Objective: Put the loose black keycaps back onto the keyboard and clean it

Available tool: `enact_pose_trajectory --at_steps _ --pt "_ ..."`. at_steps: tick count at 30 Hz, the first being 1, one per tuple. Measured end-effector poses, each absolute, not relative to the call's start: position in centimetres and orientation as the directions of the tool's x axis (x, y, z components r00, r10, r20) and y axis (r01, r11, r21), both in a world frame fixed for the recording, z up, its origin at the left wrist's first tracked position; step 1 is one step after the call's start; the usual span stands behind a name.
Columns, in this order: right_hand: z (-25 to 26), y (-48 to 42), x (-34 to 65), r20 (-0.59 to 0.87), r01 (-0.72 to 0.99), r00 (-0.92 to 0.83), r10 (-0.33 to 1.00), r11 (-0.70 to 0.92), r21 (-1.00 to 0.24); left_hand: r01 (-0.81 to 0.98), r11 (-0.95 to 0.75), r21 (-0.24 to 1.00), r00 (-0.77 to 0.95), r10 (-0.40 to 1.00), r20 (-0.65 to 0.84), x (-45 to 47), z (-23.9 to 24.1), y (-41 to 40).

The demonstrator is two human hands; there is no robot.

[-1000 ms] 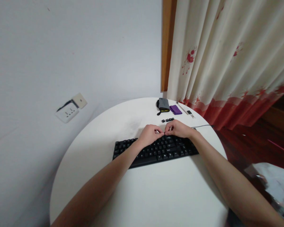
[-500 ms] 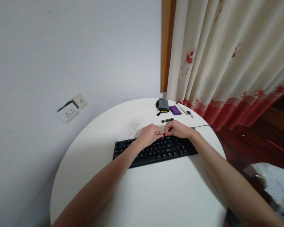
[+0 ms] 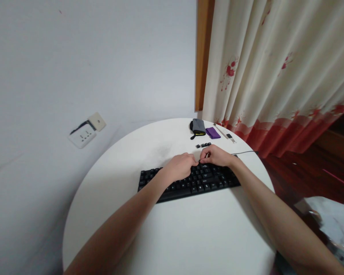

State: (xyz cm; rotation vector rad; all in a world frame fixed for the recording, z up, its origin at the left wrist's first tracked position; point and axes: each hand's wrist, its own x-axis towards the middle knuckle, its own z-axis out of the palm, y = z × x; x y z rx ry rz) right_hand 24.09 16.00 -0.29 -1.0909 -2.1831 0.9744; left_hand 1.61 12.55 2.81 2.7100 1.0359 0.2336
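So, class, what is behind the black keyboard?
Loose black keys lie behind the keyboard, with a grey folded item and a purple folded item farther back. The left hand and right hand hide part of the keyboard's far edge; what they cover cannot be seen.

The white desk point(image 3: 195, 233) before me has a rounded edge, and on it lies a black keyboard point(image 3: 200, 182) with its thin cable point(image 3: 244, 152). Behind this keyboard there are four small black keycaps point(image 3: 203, 145). Farther back, I see a grey folded item point(image 3: 199, 125) and, beside it, a purple one point(image 3: 213, 133).
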Motion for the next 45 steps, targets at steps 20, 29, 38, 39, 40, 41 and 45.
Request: enact_pose_trajectory --at_steps 20,29,38,39,40,41,45 --pt "1.3 15.6 24.5 0.236 0.52 -0.552 0.799 0.552 -0.652 0.599 -0.587 0.545 0.579 0.787 0.212 1.5 2.0 15.5" --pt "0.7 18.2 27.9 0.44 0.645 0.119 0.89 0.268 -0.716 0.754 -0.421 0.504 0.396 0.904 0.163 6.4 0.2 22.8" --pt "0.2 19.0 28.2 0.448 0.624 0.135 0.884 0.276 -0.731 0.752 -0.465 0.468 0.437 0.882 0.175 8.8 -0.8 23.6" --pt "0.2 19.0 28.1 0.449 0.616 0.087 0.889 0.306 -0.726 0.749 -0.467 0.469 0.437 0.881 0.18 8.6 -0.8 23.5" --pt "0.2 18.9 28.1 0.445 0.6 0.024 0.895 0.343 -0.723 0.746 -0.471 0.471 0.438 0.879 0.186 8.5 -0.6 23.2" --pt "0.2 18.8 27.9 0.437 0.575 -0.047 0.898 0.382 -0.723 0.739 -0.476 0.476 0.44 0.877 0.193 8.3 -0.3 22.8" --pt "0.0 18.3 27.1 0.388 0.421 -0.266 0.883 0.468 -0.777 0.654 -0.511 0.558 0.467 0.853 0.235 7.7 1.3 20.6"
